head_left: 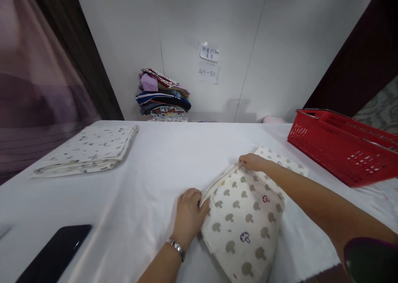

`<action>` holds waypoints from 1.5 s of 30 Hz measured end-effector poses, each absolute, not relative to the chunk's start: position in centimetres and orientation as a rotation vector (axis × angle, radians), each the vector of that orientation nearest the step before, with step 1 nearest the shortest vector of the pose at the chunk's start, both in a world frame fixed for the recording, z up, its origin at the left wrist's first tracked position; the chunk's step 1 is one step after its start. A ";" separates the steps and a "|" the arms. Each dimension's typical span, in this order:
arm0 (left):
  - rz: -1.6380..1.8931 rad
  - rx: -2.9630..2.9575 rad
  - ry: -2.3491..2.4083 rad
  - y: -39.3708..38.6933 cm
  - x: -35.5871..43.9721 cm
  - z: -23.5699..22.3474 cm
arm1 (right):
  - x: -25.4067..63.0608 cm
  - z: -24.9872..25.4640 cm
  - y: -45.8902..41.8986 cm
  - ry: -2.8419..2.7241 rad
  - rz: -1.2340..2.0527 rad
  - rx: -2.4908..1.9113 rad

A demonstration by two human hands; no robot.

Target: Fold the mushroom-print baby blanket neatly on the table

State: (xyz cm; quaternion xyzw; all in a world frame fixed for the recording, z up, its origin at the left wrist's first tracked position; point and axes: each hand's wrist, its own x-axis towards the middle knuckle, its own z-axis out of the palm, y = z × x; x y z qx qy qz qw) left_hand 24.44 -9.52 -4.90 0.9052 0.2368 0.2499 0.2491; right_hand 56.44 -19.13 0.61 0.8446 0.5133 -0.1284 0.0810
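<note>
A white cloth printed with grey and a few coloured mushrooms [248, 218] lies partly folded in front of me, its near end at the bottom of the view. My left hand [190, 212] grips its left edge, thumb on top and fingers by the fold. At the far corner, my right hand [253, 162] pinches the cloth's edge, which rises slightly off the table. Beyond my right forearm, more of the same mushroom print spreads on the tabletop. The fingertips of both hands are partly hidden by the fabric.
A folded patterned cloth [93, 144] lies at the back left of the white-covered table [149, 216]. A black phone-like slab [54, 254] is at the front left. On the right stands a red plastic basket [336, 146]. Behind the table rises a stack of folded fabrics [163, 96].
</note>
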 end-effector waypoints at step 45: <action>0.718 2.363 0.649 -9.6 24.5 -4.7 | 56.8 -2.2 -18.6 1.725 -0.278 2.691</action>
